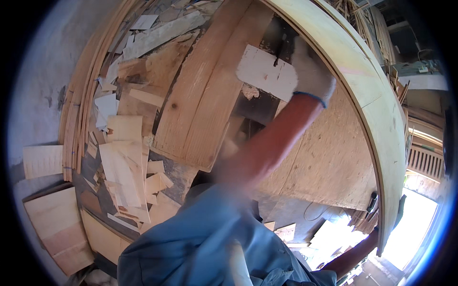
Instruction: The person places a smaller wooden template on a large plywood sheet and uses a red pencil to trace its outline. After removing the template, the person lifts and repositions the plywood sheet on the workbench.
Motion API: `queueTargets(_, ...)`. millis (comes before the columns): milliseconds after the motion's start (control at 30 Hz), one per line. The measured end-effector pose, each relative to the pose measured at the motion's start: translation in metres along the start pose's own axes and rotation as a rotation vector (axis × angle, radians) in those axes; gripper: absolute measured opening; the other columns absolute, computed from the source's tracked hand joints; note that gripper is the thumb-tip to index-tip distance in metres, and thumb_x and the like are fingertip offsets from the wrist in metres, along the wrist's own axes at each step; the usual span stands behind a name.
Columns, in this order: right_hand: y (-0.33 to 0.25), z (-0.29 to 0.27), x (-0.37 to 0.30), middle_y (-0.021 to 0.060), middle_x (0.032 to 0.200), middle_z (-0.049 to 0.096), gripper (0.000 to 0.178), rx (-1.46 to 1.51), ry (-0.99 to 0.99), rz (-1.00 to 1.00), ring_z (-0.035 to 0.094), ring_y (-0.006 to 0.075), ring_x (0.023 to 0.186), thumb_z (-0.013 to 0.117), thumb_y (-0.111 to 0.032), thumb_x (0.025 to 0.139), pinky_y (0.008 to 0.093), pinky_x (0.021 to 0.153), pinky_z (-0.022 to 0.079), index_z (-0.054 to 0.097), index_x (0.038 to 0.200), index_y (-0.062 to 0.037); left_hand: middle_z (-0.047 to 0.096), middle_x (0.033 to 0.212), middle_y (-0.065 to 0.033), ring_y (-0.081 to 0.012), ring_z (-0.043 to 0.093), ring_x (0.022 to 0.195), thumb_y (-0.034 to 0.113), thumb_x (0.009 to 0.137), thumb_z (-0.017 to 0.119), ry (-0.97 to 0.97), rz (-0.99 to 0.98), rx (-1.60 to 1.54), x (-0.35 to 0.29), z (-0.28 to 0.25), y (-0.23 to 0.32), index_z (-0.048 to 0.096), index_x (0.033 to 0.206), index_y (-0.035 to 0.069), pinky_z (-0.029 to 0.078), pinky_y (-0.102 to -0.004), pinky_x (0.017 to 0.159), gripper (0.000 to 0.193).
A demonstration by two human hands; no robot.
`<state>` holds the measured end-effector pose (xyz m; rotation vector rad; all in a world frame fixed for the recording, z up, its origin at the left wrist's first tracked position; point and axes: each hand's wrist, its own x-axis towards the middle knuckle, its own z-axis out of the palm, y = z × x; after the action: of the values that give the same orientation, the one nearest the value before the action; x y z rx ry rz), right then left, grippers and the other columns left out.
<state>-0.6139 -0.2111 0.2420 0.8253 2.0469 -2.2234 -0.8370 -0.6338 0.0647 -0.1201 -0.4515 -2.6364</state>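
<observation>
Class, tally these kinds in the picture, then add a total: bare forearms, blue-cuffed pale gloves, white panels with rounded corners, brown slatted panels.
Bare forearms: 2 (left forearm, right forearm)
Blue-cuffed pale glove: 1
White panel with rounded corners: 1
Brown slatted panel: 1
Total: 5

The long, curved panel of smooth wood [389, 109] is pale cream-yellow, flushed faintly pink towards its upper part, with a brown edge. An off-white glove with a bright blue cuff line covers the left of the hands [312, 76]; the loose cloth shirt [191, 233] is greyish blue. The wide, straight wooden plank [193, 105] is warm tan, streaked with darker lengthwise grain and marked by a round brown knot, while the broad, flat plywood sheet [329, 152] is light brown with scattered dark flecks
</observation>
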Motion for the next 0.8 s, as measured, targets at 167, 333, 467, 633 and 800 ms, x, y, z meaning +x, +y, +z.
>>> queueTargets(167, 0.014, 0.018, 0.01, 0.0214, 0.116, 0.06, 0.066, -0.115, 0.191, -0.013, 0.066, 0.0304, 0.091, 0.051, -0.054, 0.099, 0.0384, 0.075, 0.058, 0.048, 0.134, 0.0021, 0.054, 0.124, -0.0094, -0.0199, 0.054, 0.116, 0.047, 0.103, 0.04, 0.255, -0.278, -0.683, -0.004, 0.033, -0.016, 0.048, 0.134, 0.007, 0.045, -0.0356, 0.102, 0.051)
queueTargets(333, 0.022, -0.005, 0.01, 0.0204, 0.117, 0.06, 0.063, -0.029, 0.022, 0.176, 0.065, 0.0304, 0.094, 0.053, -0.051, 0.098, 0.0378, 0.078, 0.057, 0.049, 0.134, 0.0011, 0.052, 0.131, -0.0124, -0.0257, 0.049, 0.124, 0.053, 0.101, 0.042, 0.215, -0.206, -0.587, -0.017, 0.027, 0.023, 0.046, 0.137, 0.007, 0.041, -0.0406, 0.107, 0.059)
queueTargets(467, 0.025, -0.037, 0.012, 0.0195, 0.117, 0.06, 0.061, 0.097, -0.178, 0.43, 0.064, 0.0305, 0.096, 0.055, -0.049, 0.098, 0.0374, 0.08, 0.056, 0.049, 0.133, 0.0003, 0.059, 0.126, -0.0115, -0.0236, 0.057, 0.114, 0.044, 0.099, 0.054, 0.31, -0.345, -0.244, -0.021, 0.032, 0.057, 0.053, 0.13, 0.002, 0.047, -0.038, 0.099, 0.052)
queueTargets(633, 0.047, 0.012, 0.029, 0.0166, 0.114, 0.064, 0.043, 0.003, 0.103, 0.074, 0.066, 0.027, 0.097, 0.055, -0.035, 0.101, 0.0363, 0.08, 0.057, 0.054, 0.127, -0.0013, 0.065, 0.109, -0.0132, -0.0226, 0.065, 0.097, 0.013, 0.088, 0.061, 0.341, -0.303, 0.274, -0.015, 0.022, 0.046, 0.06, 0.113, -0.005, 0.053, -0.033, 0.087, 0.031)
queueTargets(800, 0.055, -0.072, 0.09, 0.0127, 0.116, 0.069, 0.046, -0.008, 0.138, 0.248, 0.07, 0.0237, 0.094, 0.056, -0.038, 0.1, 0.0366, 0.082, 0.058, 0.058, 0.126, 0.0, 0.064, 0.117, -0.017, -0.0273, 0.063, 0.108, 0.016, 0.091, 0.061, 0.348, -0.403, 0.179, -0.05, 0.037, 0.02, 0.059, 0.123, -0.007, 0.053, -0.0379, 0.095, 0.039)
